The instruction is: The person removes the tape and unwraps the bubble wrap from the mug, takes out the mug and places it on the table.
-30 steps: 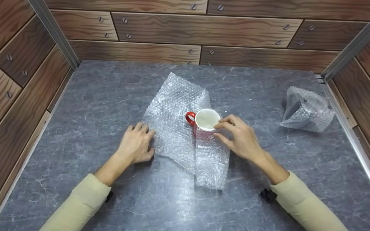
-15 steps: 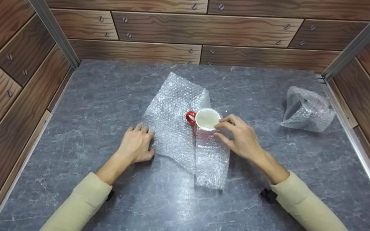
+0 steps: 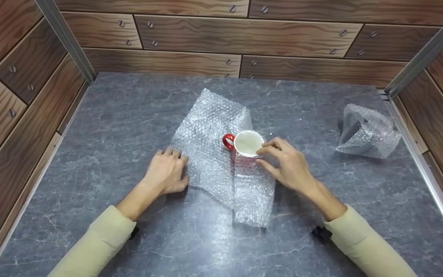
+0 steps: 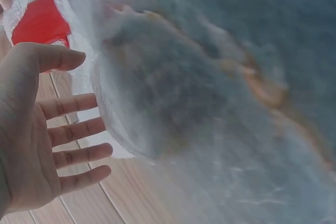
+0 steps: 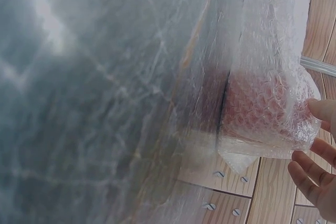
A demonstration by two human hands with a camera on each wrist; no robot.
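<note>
A mug (image 3: 248, 142) with a white inside and a red handle stands upright on a sheet of bubble wrap (image 3: 210, 142). One flap of the wrap is folded up against the mug's near side, and red shows through it in the right wrist view. My right hand (image 3: 288, 165) pinches this flap by the mug's rim between thumb and fingers. At the sheet's left edge, my left hand (image 3: 165, 171) rests with its fingertips at the wrap. The left wrist view shows those fingers (image 4: 79, 129) nearly straight, the thumb apart from them, and the red handle (image 4: 42, 22) beyond.
A crumpled bubble-wrap bundle (image 3: 369, 130) lies at the right of the grey marbled table (image 3: 129, 104); what it encloses is unclear. Wood-patterned panels (image 3: 244, 36) and metal posts (image 3: 65, 38) bound the table at the back and sides.
My left hand has shifted slightly to the right along the wrap's left edge. My right hand, the mug and the wrap stay as they were.
</note>
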